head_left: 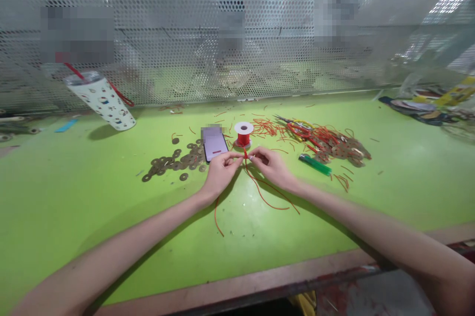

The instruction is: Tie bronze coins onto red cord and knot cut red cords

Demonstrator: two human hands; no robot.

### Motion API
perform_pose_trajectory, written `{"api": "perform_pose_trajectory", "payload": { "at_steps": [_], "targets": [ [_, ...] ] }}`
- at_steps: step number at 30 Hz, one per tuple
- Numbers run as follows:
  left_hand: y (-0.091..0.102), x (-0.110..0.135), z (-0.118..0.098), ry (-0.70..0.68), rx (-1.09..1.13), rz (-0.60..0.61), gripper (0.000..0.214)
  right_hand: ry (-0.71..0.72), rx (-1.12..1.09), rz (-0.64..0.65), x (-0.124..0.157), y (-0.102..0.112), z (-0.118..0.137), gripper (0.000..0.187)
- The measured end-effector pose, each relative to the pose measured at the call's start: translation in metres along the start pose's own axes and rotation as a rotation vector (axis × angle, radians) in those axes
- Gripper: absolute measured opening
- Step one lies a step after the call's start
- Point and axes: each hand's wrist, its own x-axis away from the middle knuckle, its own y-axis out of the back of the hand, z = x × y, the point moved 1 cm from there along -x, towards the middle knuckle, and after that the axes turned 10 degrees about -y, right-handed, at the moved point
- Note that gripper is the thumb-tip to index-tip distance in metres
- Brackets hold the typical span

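Both my hands meet at a small knotted section of red cord (245, 154), just in front of a white spool of red cord (244, 130). My left hand (223, 171) pinches the knot from the left with thumb and forefinger. From the other side my right hand (270, 166) is closed in a pinch on the same cord. Loose cord ends trail over the table toward me, and one more end hangs below my left wrist. A phone (214, 145) lies just behind my left hand. What exactly sits between the fingertips is too small to make out.
Holed brass coins (166, 163) are scattered at left; more coins (343, 150) with red cords lie at right. Nearby are scissors (299, 128), red cord scraps (267, 127) and a green lighter (315, 164). A tumbler with a straw (106, 103) stands before the perforated metal screen (166, 48).
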Motion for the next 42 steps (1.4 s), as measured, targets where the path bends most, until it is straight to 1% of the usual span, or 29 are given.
{"api": "perform_pose_trajectory", "payload": {
  "at_steps": [7, 18, 28, 34, 40, 42],
  "targets": [
    [0.0015, 0.0010, -0.0021, -0.010, 0.002, 0.008, 0.023, 0.023, -0.017, -0.060, 0.0010, -0.0004, 0.0029, 0.017],
    [0.0028, 0.0011, -0.0045, 0.001, -0.019, -0.014, 0.024, -0.004, -0.066, -0.016, 0.0015, -0.0002, 0.0037, 0.017],
    [0.0031, 0.0013, -0.0017, -0.011, -0.023, -0.056, 0.029, 0.000, -0.028, -0.059, 0.0003, -0.0017, 0.0034, 0.014],
    [0.0042, 0.0015, -0.0016, 0.007, 0.021, -0.023, 0.027, -0.015, -0.104, -0.035, 0.0003, -0.0006, 0.0024, 0.018],
    [0.0037, 0.0028, -0.0053, 0.042, 0.048, -0.033, 0.026, -0.004, -0.141, -0.055, 0.0016, -0.0004, 0.0027, 0.018],
    [0.0029, 0.0024, -0.0054, 0.045, 0.057, -0.020, 0.026, 0.015, -0.155, -0.056, 0.0019, -0.0008, 0.0031, 0.018]
  ]
}}
